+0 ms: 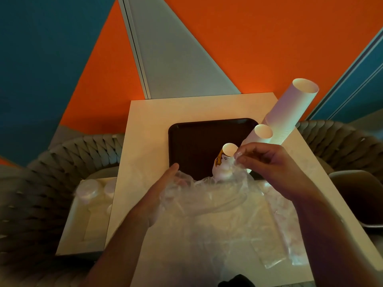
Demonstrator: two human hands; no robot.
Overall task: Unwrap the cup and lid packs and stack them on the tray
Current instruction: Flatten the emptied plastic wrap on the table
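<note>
Head view, looking down on a pale worktop with a dark tray as landmark. Three cup stacks stand at the tray's right edge: a tall white stack leaning up and to the right beyond the tray's right rim, a shorter white stack just in front of it, and a printed stack with a yellow motif at the tray's near right corner, its lower part inside clear wrap. The right hand pinches the upper edge of this wrap between thumb and fingertips, beside the printed stack's open mouth. The left hand, near the tray's front edge, is released, with fingers straight and pointing toward the tray, and lies against the left side of the crumpled wrap; whether it presses the wrap cannot be told. More clear film lies flat on the worktop on the near side of the tray, to the right. Left of the tray, off the worktop on a lower white surface, lie lid packs, blurred. Woven grey chairs stand on both sides of the worktop. The wall beyond the tray is orange and blue.
</note>
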